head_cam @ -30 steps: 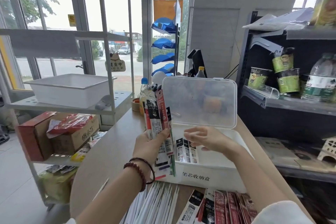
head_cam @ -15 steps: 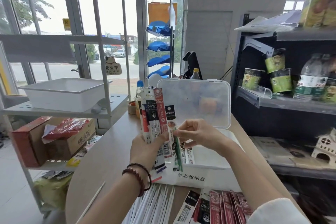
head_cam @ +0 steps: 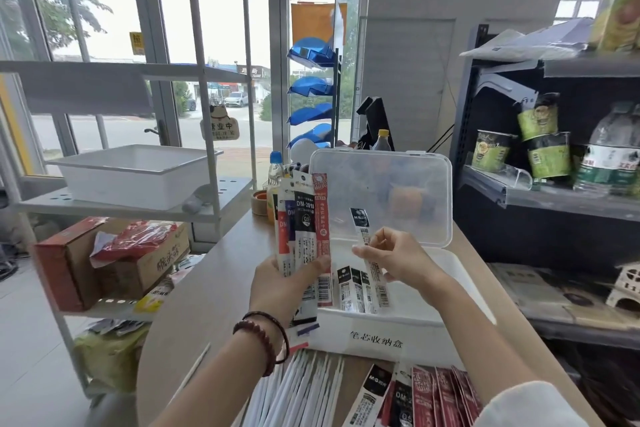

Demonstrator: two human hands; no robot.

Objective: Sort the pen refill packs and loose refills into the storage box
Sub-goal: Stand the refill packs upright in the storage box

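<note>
My left hand (head_cam: 282,284) grips a fanned bundle of refill packs (head_cam: 303,229), held upright just left of the white storage box (head_cam: 446,315). My right hand (head_cam: 398,258) pinches a single black-topped refill pack (head_cam: 362,229) over the open box. Three similar packs (head_cam: 356,291) lie flat inside the box at its left end. The clear lid (head_cam: 381,198) stands open behind. More packs (head_cam: 415,395) and a pile of loose white refills (head_cam: 301,388) lie on the table in front of the box.
The wooden table (head_cam: 207,305) has one stray refill (head_cam: 192,371) near its left edge. Bottles (head_cam: 275,177) and a tape roll (head_cam: 259,201) stand behind the bundle. A wire shelf with a white tray (head_cam: 135,173) stands left; a dark shelf with cups and bottles (head_cam: 554,149) stands right.
My right hand came out of the box, took one pack from the bundle in my left hand, and has carried it right, over the open box.
</note>
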